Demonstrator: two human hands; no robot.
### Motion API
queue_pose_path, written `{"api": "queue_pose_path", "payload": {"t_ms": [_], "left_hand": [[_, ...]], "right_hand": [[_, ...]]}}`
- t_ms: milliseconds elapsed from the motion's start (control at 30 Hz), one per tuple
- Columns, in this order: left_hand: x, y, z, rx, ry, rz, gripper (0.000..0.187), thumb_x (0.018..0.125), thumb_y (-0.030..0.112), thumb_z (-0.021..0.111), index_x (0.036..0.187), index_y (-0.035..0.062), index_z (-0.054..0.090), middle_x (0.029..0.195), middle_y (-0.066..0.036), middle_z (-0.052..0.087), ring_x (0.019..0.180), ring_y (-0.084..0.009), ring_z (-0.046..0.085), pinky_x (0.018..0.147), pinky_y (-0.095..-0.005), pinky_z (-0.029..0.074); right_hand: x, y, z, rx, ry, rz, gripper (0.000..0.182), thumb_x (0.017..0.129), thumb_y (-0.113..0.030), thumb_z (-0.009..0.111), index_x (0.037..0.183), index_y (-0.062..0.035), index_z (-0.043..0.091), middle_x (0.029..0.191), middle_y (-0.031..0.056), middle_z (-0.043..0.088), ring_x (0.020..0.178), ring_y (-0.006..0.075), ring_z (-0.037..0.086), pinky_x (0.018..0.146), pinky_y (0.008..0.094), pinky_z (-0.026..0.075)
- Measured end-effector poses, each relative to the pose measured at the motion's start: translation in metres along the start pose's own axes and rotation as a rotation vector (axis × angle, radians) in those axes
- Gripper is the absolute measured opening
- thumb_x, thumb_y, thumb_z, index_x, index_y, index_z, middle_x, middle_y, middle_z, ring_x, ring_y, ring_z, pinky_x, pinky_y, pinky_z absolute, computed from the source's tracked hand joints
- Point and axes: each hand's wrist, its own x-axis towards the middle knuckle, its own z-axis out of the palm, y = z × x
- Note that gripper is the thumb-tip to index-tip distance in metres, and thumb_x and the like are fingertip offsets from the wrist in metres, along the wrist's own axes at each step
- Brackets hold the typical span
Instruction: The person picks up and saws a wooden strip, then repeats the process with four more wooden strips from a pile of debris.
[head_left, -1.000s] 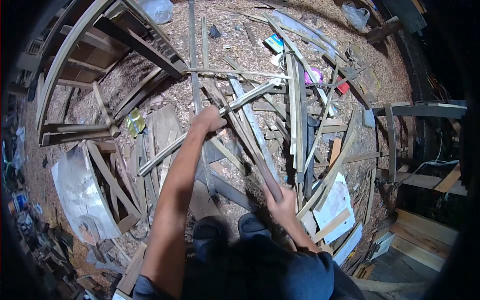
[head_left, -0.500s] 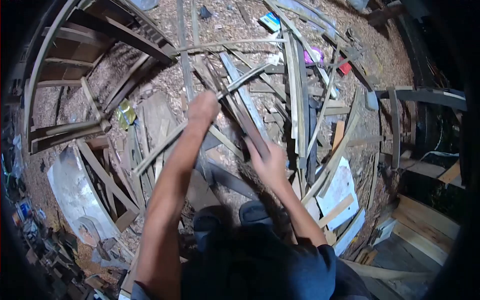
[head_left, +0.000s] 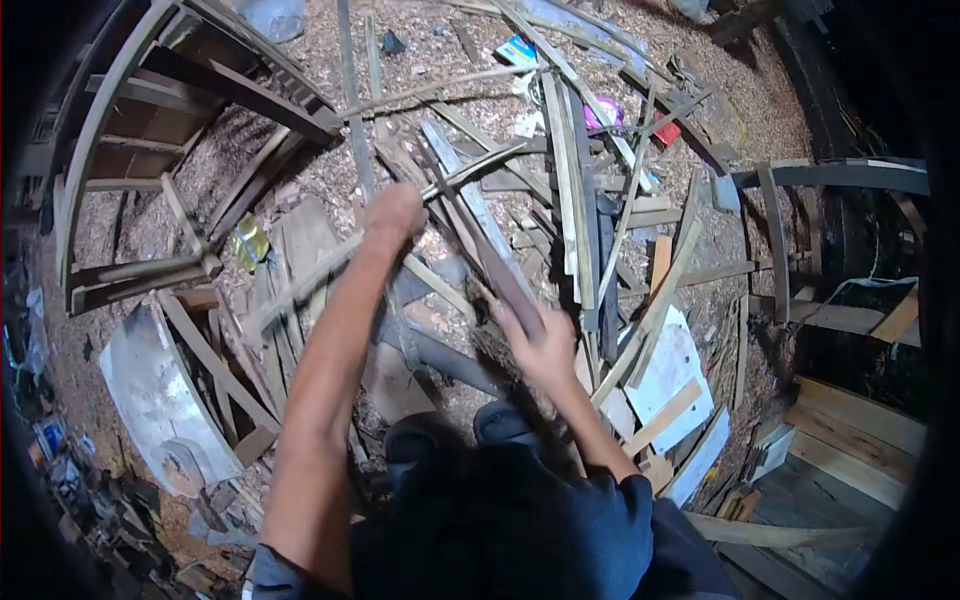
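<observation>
My left hand (head_left: 393, 213) is closed in a fist around a long, thin wooden strip (head_left: 475, 170), which slants from lower left to upper right. In my right hand (head_left: 547, 350), fingers wrapped round its near end, is a long dark stick (head_left: 507, 277) that narrows away from me. The stick crosses the strip just right of my left hand in this view. Beyond them a pale grey board (head_left: 487, 203) lies among other pieces of scrap wood. Both my shoes (head_left: 505, 423) show below my hands.
Wood scraps and litter cover the ground. A slatted wooden frame (head_left: 130, 270) stands on the left, above a curved white panel (head_left: 165, 385). Long battens (head_left: 560, 180) lie to the right, near a white sheet (head_left: 670, 370). Planks (head_left: 850, 440) sit at lower right.
The view has shifted slightly, so most things sit further left. Both hands keep their grips; the strip's near end has dipped a little and is blurred by motion.
</observation>
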Motion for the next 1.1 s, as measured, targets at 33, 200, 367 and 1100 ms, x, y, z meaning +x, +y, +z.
{"api": "queue_pose_path", "payload": {"t_ms": [33,200,367,1100], "left_hand": [[-0.001,-0.001,0.004,-0.054,0.056,-0.051,0.030,0.078,0.023,0.069,0.097,-0.0001,0.068,0.103,-0.021,0.066,0.097,-0.0365,0.064,0.085,-0.0431,0.052],[-0.001,0.002,-0.002,-0.047,-0.007,0.027,0.022,0.078,0.011,0.057,0.091,-0.0028,0.069,0.101,-0.026,0.065,0.098,-0.0368,0.064,0.084,-0.0422,0.052],[-0.031,-0.002,0.006,-0.054,0.124,0.057,0.029,0.074,0.023,0.064,0.089,-0.0015,0.069,0.096,-0.025,0.066,0.092,-0.0374,0.065,0.084,-0.0420,0.051],[-0.220,-0.180,0.093,-0.282,0.791,-0.265,0.027,0.087,0.014,0.059,0.105,-0.0058,0.058,0.104,-0.027,0.055,0.099,-0.0435,0.053,0.089,-0.0468,0.041]], "right_hand": [[-0.020,0.006,-0.004,0.143,0.021,-0.124,0.025,0.087,-0.020,0.062,0.100,-0.0001,0.067,0.069,0.0213,0.061,0.064,0.0312,0.066,0.060,0.0378,0.048],[0.059,-0.008,0.030,0.014,-0.019,0.085,0.030,0.088,-0.027,0.063,0.083,0.0020,0.067,0.060,0.0137,0.060,0.053,0.0214,0.057,0.052,0.0341,0.044],[0.032,0.030,0.031,0.164,0.008,0.048,0.031,0.088,-0.028,0.066,0.093,0.0028,0.067,0.063,0.0071,0.057,0.061,0.0096,0.051,0.056,0.0294,0.043],[-0.065,0.011,0.037,0.239,0.044,-0.033,0.031,0.086,-0.027,0.066,0.089,0.0040,0.067,0.056,0.0074,0.055,0.052,0.0101,0.047,0.049,0.0305,0.039]]}}
